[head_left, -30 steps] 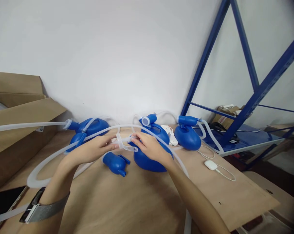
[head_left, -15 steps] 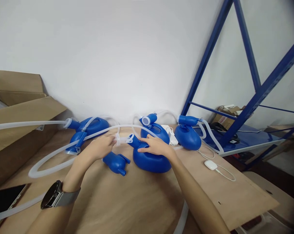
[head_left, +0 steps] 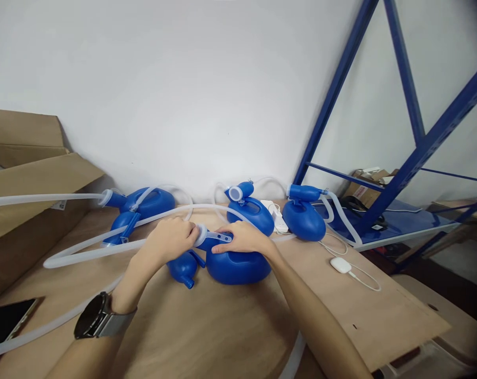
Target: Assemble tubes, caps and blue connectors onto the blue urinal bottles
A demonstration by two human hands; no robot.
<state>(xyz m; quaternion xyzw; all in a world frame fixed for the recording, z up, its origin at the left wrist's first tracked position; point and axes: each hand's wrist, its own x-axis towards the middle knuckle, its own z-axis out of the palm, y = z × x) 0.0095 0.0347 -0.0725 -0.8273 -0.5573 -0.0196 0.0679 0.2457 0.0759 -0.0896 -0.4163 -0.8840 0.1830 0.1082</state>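
Observation:
My left hand (head_left: 169, 239) is closed on the flared translucent end of a silicone tube (head_left: 201, 235), pressing it against the spout of a blue plastic bottle (head_left: 236, 268). My right hand (head_left: 238, 237) lies over that spout and grips it, hiding most of it. A long loop of the tube (head_left: 92, 254) runs off to the left. Under my left wrist, a smaller blue bottle (head_left: 182, 268) lies on its side. Further back stand several similar blue bottles, one (head_left: 147, 202) at the left, one (head_left: 250, 216) behind my right hand, and one (head_left: 304, 221) at the right.
The plywood tabletop (head_left: 222, 321) ends at a corner at the lower right. A cardboard box (head_left: 33, 179) stands at the left, with a phone (head_left: 5, 321) in front of it. A white power strip (head_left: 276, 216), a small corded white device (head_left: 341, 265) and a blue metal shelf frame (head_left: 431, 142) lie right.
My left hand has moved right, bringing the tube end onto the bottle's spout. The bottle has turned, its spout lower, and my right hand has closed over the spout.

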